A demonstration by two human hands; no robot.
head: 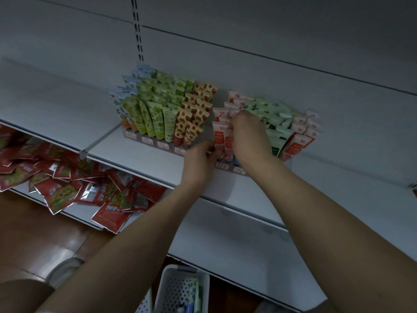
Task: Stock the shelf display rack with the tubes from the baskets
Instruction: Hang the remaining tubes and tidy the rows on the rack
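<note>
Two display racks stand on the white shelf [140, 154]. The left rack [155, 142] holds several upright tubes in blue, green and strawberry print. The right rack [239, 169] holds pink-red tubes [220, 134], green tubes [277, 132] and more red tubes [297, 143]. My left hand [198, 159] grips the front left corner of the right rack at the pink-red tubes. My right hand [248, 134] reaches into the same rack and pinches a pink-red tube [229, 141] in the front rows. A white perforated basket [180, 290] below holds a few tubes.
A lower shelf at left carries a loose pile of red snack packets [74, 186]. A second white basket edge [144, 306] shows at the bottom. The white back panel has a slotted upright [137, 28]. A wooden floor [33, 240] lies below.
</note>
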